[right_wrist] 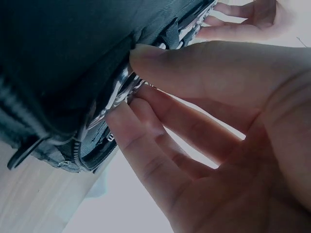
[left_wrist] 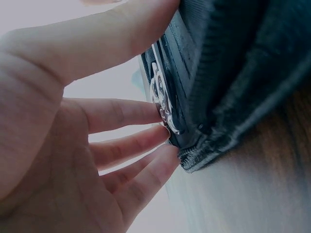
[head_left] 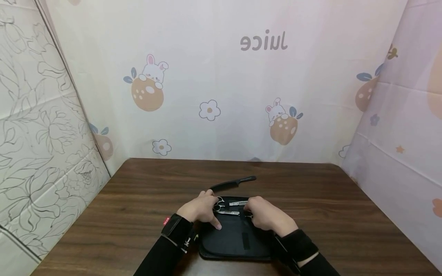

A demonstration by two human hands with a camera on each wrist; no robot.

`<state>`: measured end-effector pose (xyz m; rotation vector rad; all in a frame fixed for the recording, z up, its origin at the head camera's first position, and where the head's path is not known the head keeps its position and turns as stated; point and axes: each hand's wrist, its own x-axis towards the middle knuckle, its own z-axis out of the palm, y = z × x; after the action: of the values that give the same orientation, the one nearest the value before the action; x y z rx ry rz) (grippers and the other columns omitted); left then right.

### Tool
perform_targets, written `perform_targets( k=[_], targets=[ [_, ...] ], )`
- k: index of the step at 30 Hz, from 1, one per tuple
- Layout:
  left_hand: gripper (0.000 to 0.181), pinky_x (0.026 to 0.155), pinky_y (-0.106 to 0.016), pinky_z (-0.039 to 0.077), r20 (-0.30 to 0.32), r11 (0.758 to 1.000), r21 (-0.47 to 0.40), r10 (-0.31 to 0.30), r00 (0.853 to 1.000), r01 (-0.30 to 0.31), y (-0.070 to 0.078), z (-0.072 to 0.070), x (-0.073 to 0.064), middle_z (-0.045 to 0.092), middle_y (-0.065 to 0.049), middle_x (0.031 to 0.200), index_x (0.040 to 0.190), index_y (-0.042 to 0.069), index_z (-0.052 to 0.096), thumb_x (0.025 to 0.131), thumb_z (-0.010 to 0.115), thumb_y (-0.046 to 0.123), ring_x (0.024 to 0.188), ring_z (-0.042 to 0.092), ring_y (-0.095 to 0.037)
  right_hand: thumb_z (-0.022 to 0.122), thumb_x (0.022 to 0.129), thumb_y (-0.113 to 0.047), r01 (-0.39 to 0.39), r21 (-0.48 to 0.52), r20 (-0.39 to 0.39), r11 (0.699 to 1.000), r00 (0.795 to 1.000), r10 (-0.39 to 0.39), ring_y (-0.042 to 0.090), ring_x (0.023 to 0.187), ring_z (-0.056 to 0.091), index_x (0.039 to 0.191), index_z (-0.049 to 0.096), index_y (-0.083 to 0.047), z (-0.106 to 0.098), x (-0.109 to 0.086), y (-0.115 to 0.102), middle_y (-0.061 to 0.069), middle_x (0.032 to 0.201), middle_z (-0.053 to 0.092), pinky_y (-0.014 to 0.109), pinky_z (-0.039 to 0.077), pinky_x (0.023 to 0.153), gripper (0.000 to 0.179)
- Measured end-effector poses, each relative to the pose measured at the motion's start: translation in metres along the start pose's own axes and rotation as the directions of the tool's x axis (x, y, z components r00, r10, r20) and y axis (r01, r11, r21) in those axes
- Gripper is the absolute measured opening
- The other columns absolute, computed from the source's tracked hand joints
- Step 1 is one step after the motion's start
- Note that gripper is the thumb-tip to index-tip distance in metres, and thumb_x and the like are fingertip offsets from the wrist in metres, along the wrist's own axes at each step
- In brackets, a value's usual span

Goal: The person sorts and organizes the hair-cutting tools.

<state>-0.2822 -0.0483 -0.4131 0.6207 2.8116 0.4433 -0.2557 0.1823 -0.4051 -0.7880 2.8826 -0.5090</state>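
Note:
A black zip case (head_left: 228, 239) lies unfolded on the table, its zipper teeth visible in both wrist views. Two silver scissors (head_left: 229, 212) sit across its inside, one above the other, their finger rings toward my left hand. My left hand (head_left: 203, 211) spans the case's left side, thumb on the black surface and fairly straight fingers touching the edge by the scissor rings (left_wrist: 163, 97). At the right ends of the scissors, my right hand (head_left: 266, 214) pinches the metal scissors (right_wrist: 119, 92) between thumb and fingers. A black strap lies beside its thumb.
Just beyond the case lies a black comb (head_left: 228, 185) with a slim handle, close to my left fingertips. The brown wooden table (head_left: 138, 191) ends at a patterned white curtain (head_left: 214, 76) at the back, with more hanging cloth on both sides.

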Motion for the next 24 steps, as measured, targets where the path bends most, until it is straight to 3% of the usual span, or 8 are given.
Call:
perform_targets(
  k=[11, 19, 24],
  targets=[
    [0.088, 0.099, -0.041, 0.047, 0.000, 1.000, -0.006, 0.008, 1.000, -0.008, -0.0001, -0.0004, -0.0008, 0.047, -0.007, 0.139, 0.142, 0.007, 0.059, 0.069, 0.095, 0.040, 0.123, 0.042, -0.025, 0.062, 0.084, 0.019, -0.011, 0.005, 0.014, 1.000, 1.000, 0.011, 0.028, 0.103, 0.068, 0.109, 0.076, 0.002, -0.0032, 0.0001, -0.0023, 0.015, 0.107, 0.072, 0.041, 0.055, 0.083, 0.033],
    [0.088, 0.099, -0.041, 0.047, 0.000, 1.000, -0.004, 0.011, 1.000, -0.011, -0.0004, 0.0001, -0.0009, 0.048, -0.007, 0.139, 0.142, 0.006, 0.059, 0.069, 0.095, 0.040, 0.122, 0.042, -0.025, 0.058, 0.083, 0.020, -0.139, -0.041, 0.073, 0.989, 0.987, 0.142, 0.032, 0.118, 0.060, 0.118, 0.074, -0.004, -0.0057, -0.0011, -0.0024, 0.012, 0.120, 0.069, 0.039, 0.048, 0.080, 0.045],
    [0.087, 0.099, -0.041, 0.047, -0.003, 1.000, -0.009, 0.010, 1.000, -0.010, -0.0004, -0.0005, -0.0012, 0.048, -0.007, 0.139, 0.142, 0.006, 0.059, 0.069, 0.095, 0.039, 0.122, 0.042, -0.025, 0.055, 0.084, 0.021, -0.145, 0.015, 0.080, 0.989, 0.986, 0.143, 0.033, 0.120, 0.062, 0.121, 0.072, -0.001, -0.0054, -0.0010, -0.0016, 0.015, 0.123, 0.067, 0.042, 0.051, 0.089, 0.046]
  ],
)
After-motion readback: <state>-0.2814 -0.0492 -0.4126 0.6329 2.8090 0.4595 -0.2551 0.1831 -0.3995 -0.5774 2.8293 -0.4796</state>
